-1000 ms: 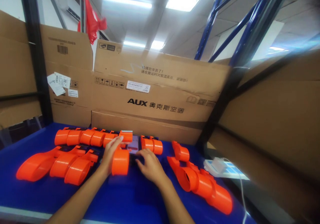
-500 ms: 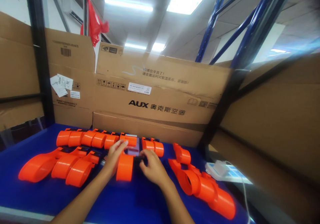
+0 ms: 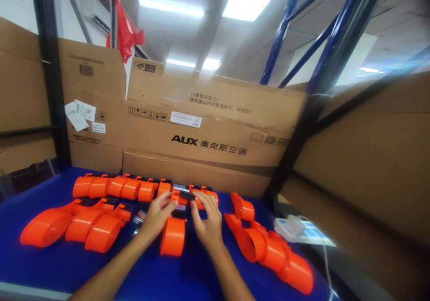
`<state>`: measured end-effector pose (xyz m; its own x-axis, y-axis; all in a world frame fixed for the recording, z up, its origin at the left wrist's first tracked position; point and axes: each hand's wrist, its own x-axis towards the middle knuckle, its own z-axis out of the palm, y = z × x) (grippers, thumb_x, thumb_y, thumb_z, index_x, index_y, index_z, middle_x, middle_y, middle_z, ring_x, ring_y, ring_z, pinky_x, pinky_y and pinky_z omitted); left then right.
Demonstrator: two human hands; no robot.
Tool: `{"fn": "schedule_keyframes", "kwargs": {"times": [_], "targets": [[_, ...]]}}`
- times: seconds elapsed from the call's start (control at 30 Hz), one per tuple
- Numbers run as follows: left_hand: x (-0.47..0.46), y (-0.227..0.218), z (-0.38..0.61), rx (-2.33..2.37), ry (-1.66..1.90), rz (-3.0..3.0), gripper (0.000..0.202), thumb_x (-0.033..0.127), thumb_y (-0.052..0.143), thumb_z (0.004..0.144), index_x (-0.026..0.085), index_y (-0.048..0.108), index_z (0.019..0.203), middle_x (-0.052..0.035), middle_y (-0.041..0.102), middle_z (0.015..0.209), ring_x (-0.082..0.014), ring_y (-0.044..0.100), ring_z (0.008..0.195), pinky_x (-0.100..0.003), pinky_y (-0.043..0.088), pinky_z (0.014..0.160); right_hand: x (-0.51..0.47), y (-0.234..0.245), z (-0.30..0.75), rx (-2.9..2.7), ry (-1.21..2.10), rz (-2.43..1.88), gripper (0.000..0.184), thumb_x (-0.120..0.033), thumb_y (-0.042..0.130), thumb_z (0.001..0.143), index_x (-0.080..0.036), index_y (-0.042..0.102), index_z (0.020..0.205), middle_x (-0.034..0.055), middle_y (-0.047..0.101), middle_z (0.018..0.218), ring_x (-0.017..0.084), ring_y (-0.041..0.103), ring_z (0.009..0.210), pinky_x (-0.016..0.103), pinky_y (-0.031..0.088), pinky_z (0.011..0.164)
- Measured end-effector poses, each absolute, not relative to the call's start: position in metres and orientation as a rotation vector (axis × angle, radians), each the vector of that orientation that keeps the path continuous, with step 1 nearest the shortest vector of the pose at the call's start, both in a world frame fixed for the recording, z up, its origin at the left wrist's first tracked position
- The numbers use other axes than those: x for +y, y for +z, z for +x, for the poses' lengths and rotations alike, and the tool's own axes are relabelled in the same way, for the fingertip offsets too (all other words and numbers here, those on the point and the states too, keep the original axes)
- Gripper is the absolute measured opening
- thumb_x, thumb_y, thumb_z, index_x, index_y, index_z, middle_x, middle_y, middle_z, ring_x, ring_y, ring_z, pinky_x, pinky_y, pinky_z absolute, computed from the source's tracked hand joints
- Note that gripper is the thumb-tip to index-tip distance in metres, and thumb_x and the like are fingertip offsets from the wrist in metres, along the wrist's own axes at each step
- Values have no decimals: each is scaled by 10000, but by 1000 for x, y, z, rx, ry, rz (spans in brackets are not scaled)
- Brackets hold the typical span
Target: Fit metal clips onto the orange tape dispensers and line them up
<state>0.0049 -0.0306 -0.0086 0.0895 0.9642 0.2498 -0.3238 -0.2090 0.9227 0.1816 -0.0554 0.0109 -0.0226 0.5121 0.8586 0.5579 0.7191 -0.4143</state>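
An orange strap hangs in a wide loop below my hands. My left hand pinches the strap's upper end between thumb and fingers. Up against that end lies a small black piece, apparently a clip or buckle. The thumb and fingertips of my right hand close on the black piece's right side. Whether the piece is joined to the strap cannot be made out. Behind my fingers, a pale clear-looking packet is partly hidden.
Looped orange straps with dark ends lie in a back row, at front left and at right on the blue tabletop. A white power strip with a cable is at right. Cardboard walls the back.
My right hand has brought the black piece up from beside the loop to the strap's upper end. My left hand has shifted slightly down, and the loop hangs a little lower.
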Motion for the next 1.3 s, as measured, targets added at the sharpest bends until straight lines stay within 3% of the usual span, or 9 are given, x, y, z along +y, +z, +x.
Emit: {"fn": "schedule_keyframes", "kwargs": {"times": [0.47, 0.7, 0.93, 1.07, 1.13, 1.2, 1.3], "targets": [[-35, -8, 7, 689, 1347, 1299, 423, 386, 748, 761, 160, 677, 1111, -136, 767, 1031, -291, 722, 922, -322, 517, 735, -55, 9, 180, -1744, -37, -868, 295, -209, 565, 934, -266, 673, 1203, 97, 700, 1154, 258, 634, 1098, 449, 504, 957], [-37, -7, 7, 683, 1334, 1327, 424, 384, 748, 755, 160, 680, 1108, -137, 759, 1054, -282, 719, 909, -308, 510, 710, -56, 8, 179, -1727, -66, -891, 298, -235, 574, 925, -278, 692, 1195, 101, 678, 1117, 265, 621, 1068, 437, 520, 918], [-37, -9, 6, 675, 1282, 1309, 424, 365, 719, 768, 158, 656, 1133, -85, 769, 868, -177, 665, 600, -247, 435, 536, -56, 9, 181, -1754, 50, -900, 311, -263, 583, 929, -297, 690, 1219, 87, 646, 1087, 239, 618, 1009, 390, 522, 856], [-37, -8, 6, 685, 1239, 1276, 383, 378, 728, 748, 160, 664, 1056, -57, 750, 794, -146, 622, 534, -225, 408, 498, -53, 12, 190, -1772, 239, -912, 336, -313, 585, 929, -266, 666, 1251, 67, 680, 1038, 204, 646, 874, 321, 526, 740], [-37, -8, 6, 693, 1232, 1263, 349, 376, 718, 755, 155, 665, 1021, -47, 738, 755, -136, 607, 520, -217, 408, 498, -50, 13, 199, -1685, 301, -946, 288, -343, 558, 939, -220, 695, 1160, 53, 705, 926, 188, 646, 763, 293, 512, 678], [-37, -8, 6, 700, 1232, 1249, 328, 368, 709, 757, 154, 664, 1001, -44, 736, 748, -127, 591, 504, -215, 405, 494, -46, 13, 210, -1573, 277, -1027, 264, -373, 528, 939, -184, 712, 945, 35, 691, 775, 181, 624, 670, 269, 478, 611], [-35, -12, 5, 718, 1239, 1219, 316, 357, 705, 748, 161, 659, 992, -47, 747, 785, -123, 581, 500, -217, 398, 490, -44, 9, 225, -1603, 143, -1324, 296, -345, 485, 921, -185, 637, 723, 15, 630, 627, 167, 575, 580, 239, 382, 512]]}}
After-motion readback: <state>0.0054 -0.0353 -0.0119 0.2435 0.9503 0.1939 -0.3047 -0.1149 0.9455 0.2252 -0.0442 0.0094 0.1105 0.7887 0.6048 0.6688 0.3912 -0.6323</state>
